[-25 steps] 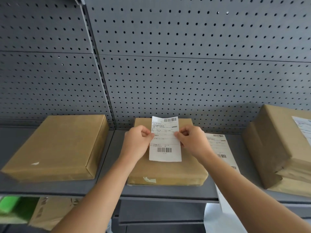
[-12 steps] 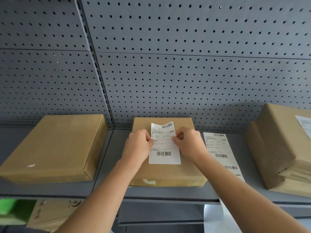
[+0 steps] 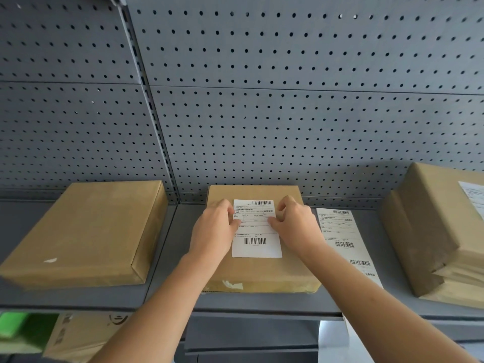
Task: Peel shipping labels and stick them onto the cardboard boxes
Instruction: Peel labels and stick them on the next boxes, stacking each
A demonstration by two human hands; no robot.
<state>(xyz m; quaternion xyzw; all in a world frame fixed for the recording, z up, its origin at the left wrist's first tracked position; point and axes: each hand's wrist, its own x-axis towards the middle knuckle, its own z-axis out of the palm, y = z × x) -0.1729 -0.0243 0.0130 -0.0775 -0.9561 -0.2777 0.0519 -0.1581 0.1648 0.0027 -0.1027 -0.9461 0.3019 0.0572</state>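
Note:
A white shipping label (image 3: 256,231) with barcodes lies flat on top of the middle cardboard box (image 3: 262,273), which sits on the grey shelf. My left hand (image 3: 213,234) holds the label's left edge and my right hand (image 3: 296,226) holds its right edge, thumbs pressed on the paper at mid-height. Both hands' fingers are curled against the box top. A strip of further labels (image 3: 340,237) lies on the shelf just right of the box and hangs over the front edge.
A larger flat cardboard box (image 3: 86,231) sits at the left. Stacked boxes (image 3: 432,226) stand at the right, the top one bearing a label (image 3: 475,197). A grey pegboard wall (image 3: 262,113) rises behind. Below the shelf edge (image 3: 235,302) are another box (image 3: 78,334) and a green item (image 3: 13,323).
The label, held raised and curved above the box a second ago, has come down flat onto the box top. Both hands moved down and slightly forward with it.

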